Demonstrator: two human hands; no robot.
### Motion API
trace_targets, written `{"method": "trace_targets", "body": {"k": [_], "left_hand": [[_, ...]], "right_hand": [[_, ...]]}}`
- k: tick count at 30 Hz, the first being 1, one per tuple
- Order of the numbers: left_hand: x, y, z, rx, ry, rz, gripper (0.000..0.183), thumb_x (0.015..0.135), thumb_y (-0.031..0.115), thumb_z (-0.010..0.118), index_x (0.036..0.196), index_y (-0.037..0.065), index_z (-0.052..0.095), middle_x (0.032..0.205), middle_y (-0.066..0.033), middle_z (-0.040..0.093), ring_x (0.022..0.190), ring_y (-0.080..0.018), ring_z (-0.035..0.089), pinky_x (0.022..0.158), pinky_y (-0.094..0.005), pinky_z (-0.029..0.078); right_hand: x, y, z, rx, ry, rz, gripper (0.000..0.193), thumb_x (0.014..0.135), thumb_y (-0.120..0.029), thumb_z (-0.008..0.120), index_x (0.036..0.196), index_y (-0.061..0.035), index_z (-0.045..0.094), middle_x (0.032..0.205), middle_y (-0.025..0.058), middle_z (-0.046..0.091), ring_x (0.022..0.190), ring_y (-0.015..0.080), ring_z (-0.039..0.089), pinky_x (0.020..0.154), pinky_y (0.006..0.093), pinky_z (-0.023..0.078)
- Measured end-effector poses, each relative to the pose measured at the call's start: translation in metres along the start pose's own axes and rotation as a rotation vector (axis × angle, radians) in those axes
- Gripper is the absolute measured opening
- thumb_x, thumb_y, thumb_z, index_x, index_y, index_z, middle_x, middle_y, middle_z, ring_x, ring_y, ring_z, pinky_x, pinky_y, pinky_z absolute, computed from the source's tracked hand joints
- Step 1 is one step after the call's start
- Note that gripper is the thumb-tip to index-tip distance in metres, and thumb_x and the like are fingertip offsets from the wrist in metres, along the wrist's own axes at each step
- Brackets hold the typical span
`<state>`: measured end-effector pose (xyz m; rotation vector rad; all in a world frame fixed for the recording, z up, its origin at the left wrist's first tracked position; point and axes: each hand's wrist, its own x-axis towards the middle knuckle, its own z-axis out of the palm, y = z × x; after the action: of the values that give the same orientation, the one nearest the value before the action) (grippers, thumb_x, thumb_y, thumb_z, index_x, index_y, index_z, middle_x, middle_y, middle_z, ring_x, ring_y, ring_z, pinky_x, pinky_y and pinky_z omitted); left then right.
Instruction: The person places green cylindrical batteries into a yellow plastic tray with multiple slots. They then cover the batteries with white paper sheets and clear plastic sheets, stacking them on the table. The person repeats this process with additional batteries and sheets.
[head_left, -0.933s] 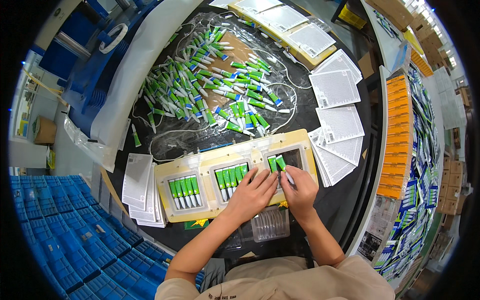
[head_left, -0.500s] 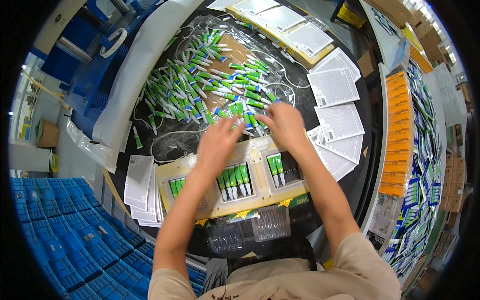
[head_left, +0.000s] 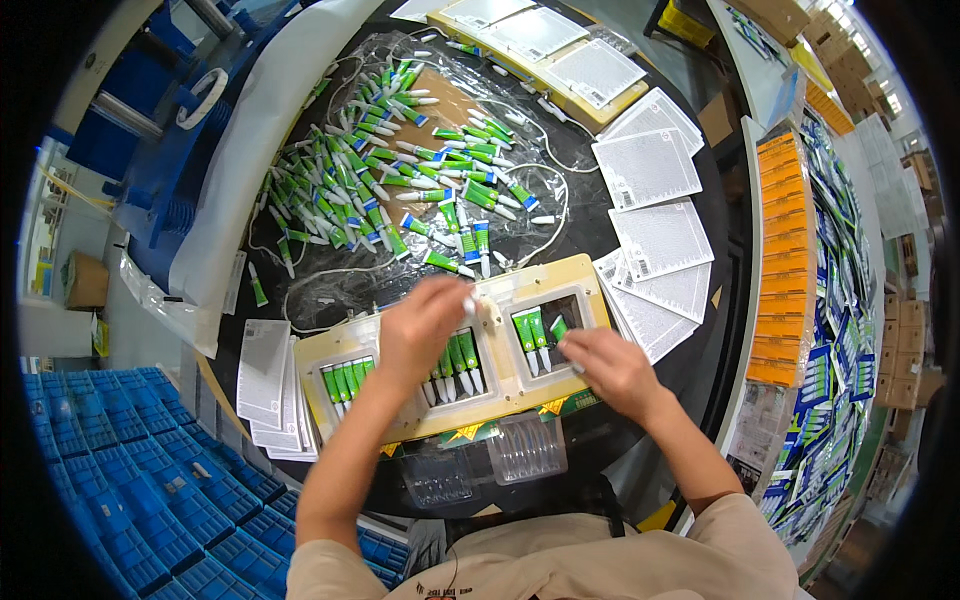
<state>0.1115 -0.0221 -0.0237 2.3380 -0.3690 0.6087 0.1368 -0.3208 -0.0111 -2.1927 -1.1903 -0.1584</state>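
My right hand [head_left: 615,372] pinches a small green tube with a white cap [head_left: 559,328] over the right-hand pocket of a cream tray [head_left: 405,330], beside two tubes [head_left: 530,330] lying in that pocket. Above the middle pocket, my left hand [head_left: 422,328] is closed, with a white tip like the tubes' caps showing at its fingertips; the rest is hidden. Several tubes fill part of the middle pocket, partly covered by my left hand. More tubes [head_left: 345,376] lie in the left pocket. Beyond the tray spreads a loose heap of such tubes [head_left: 340,190].
Printed white cards [head_left: 648,168] fan out on the right, with another stack [head_left: 265,372] on the left. A second tray bearing cards [head_left: 597,72] sits at the back. Clear blister shells [head_left: 528,450] lie at the near edge. Blue crates [head_left: 150,470] stand lower left.
Both hands have come back from the heap toward me, over the tray. My right hand now has a tube at the right pocket. The whole view has shifted slightly.
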Motion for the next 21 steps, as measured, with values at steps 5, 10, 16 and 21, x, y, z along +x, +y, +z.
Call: {"method": "trace_targets", "body": {"k": [5,10,16,21], "left_hand": [[-0.041,0.075,0.018,-0.095,0.028,-0.104,0.035,0.079,-0.004,0.081,0.112,0.004,0.073,0.107,-0.0150,0.074,0.090,-0.0241,0.075,0.073,-0.0302,0.065],[-0.049,0.108,0.028,-0.017,-0.071,0.105,0.033,0.082,0.006,0.073,0.115,0.003,0.073,0.116,-0.0143,0.071,0.087,-0.0239,0.074,0.068,-0.0326,0.059],[-0.038,0.124,0.063,0.133,-0.107,0.310,0.031,0.080,0.012,0.071,0.110,0.005,0.072,0.113,-0.0093,0.071,0.093,-0.0174,0.069,0.077,-0.0292,0.055],[-0.020,0.101,0.088,0.165,-0.144,0.269,0.029,0.079,0.012,0.071,0.106,0.003,0.071,0.110,-0.0093,0.071,0.093,-0.0219,0.069,0.084,-0.0349,0.055]], "right_hand": [[-0.008,0.004,0.020,-0.114,-0.049,-0.037,0.031,0.078,0.000,0.065,0.108,0.0053,0.069,0.112,0.0169,0.068,0.099,0.0304,0.070,0.085,0.0370,0.058],[0.063,0.020,0.031,-0.059,0.131,-0.025,0.032,0.076,0.000,0.066,0.107,0.0010,0.068,0.109,0.0131,0.069,0.096,0.0288,0.068,0.078,0.0375,0.057],[0.171,0.068,0.083,-0.287,-0.372,-0.372,0.007,0.076,-0.010,0.066,0.071,-0.0045,0.067,0.099,0.0084,0.064,0.096,0.0271,0.066,0.075,0.0391,0.057],[0.153,0.079,0.046,-0.088,-0.216,-0.284,0.011,0.081,-0.006,0.067,0.090,-0.0037,0.064,0.100,0.0082,0.064,0.096,0.0281,0.067,0.073,0.0387,0.058]]}}
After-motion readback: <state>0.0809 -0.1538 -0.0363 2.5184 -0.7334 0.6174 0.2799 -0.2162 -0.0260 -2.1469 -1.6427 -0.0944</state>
